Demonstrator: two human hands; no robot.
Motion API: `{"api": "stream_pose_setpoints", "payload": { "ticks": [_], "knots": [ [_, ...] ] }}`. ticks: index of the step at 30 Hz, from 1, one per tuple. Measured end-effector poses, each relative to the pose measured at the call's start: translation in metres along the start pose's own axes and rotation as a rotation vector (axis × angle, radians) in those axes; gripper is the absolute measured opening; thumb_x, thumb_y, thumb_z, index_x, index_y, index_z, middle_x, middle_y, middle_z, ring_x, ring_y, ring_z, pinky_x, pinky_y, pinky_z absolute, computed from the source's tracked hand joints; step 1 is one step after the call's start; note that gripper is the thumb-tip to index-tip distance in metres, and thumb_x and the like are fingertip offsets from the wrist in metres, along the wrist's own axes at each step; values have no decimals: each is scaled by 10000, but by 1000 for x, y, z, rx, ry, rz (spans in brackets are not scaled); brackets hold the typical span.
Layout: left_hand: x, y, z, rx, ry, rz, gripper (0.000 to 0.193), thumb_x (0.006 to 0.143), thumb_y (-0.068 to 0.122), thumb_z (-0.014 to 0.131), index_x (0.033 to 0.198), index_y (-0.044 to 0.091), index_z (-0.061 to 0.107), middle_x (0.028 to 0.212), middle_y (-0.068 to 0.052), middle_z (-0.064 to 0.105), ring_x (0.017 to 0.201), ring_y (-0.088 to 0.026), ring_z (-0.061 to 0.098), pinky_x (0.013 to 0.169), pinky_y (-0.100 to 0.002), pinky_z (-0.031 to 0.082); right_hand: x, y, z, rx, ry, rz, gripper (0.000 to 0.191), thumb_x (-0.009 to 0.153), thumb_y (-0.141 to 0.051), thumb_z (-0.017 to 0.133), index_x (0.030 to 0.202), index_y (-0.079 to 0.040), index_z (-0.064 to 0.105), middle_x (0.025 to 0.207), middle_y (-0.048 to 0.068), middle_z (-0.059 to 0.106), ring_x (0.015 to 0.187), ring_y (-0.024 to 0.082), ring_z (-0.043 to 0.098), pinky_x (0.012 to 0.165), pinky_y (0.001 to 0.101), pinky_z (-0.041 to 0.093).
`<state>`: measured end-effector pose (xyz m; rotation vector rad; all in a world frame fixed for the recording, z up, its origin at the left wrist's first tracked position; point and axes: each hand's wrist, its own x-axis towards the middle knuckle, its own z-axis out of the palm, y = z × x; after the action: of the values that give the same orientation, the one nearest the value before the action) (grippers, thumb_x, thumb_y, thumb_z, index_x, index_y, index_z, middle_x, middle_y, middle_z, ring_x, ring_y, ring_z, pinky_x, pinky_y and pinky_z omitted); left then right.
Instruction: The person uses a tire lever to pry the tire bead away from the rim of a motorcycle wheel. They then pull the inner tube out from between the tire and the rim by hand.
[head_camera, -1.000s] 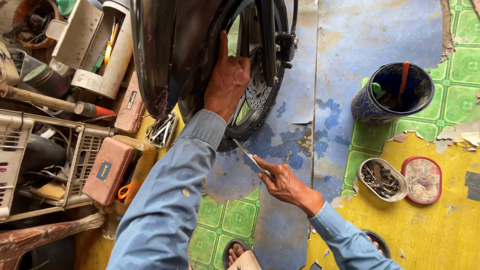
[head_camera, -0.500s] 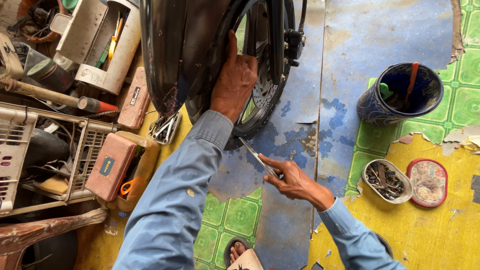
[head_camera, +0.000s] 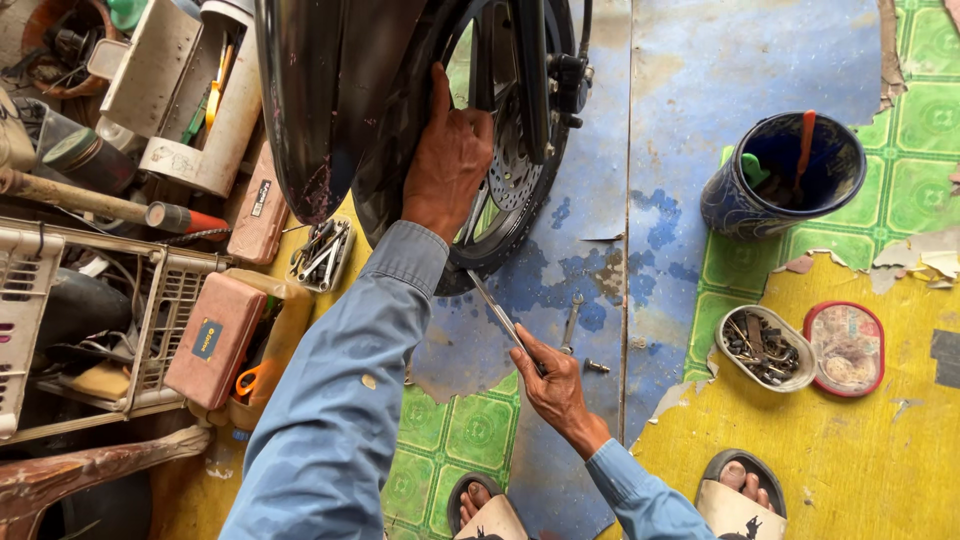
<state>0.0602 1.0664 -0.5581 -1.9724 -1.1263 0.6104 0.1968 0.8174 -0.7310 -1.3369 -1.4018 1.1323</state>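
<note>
Head view: I see my left hand (head_camera: 450, 160) gripping the black rubber tyre (head_camera: 400, 190) at twelve o'clock. My right hand (head_camera: 555, 385) clamps a slim metal tool (head_camera: 497, 312). At three o'clock, an oval tin (head_camera: 765, 347) holds screws; a blue cup (head_camera: 775, 185) holds sticks.

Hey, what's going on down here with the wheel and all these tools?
A person in a blue long-sleeved shirt is working on a black motorcycle wheel that stands on the worn blue floor. The left hand grips the tyre, while the right hand holds a slim metal wrench angled up toward the wheel. Another small metal spanner and a bolt lie on the floor nearby, beside an oval tin of small metal parts and a dark blue cup.
</note>
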Motion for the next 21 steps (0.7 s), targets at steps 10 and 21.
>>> {"api": "stream_pose_setpoints", "payload": {
  "ticks": [10,21],
  "knots": [
    [-14,-10,-13,-203,205,-34,549,879,24,740,1394,28,550,940,-33,655,981,-212,659,1273,-530,182,1,1,-1,-41,116,-88,275,957,-225,715,1166,-55,772,669,11,709,488,56,511,390,278,369],
    [-91,24,-22,-1087,546,-1076,976,718,286,920,1471,-16,377,1320,-275,552,1170,-479,595,1000,-526,500,37,-26,-54,-174,387,-405,253,1005,-148,708,783,-28,699,827,98,742,665,144,680,571,278,515]
  ]
}}
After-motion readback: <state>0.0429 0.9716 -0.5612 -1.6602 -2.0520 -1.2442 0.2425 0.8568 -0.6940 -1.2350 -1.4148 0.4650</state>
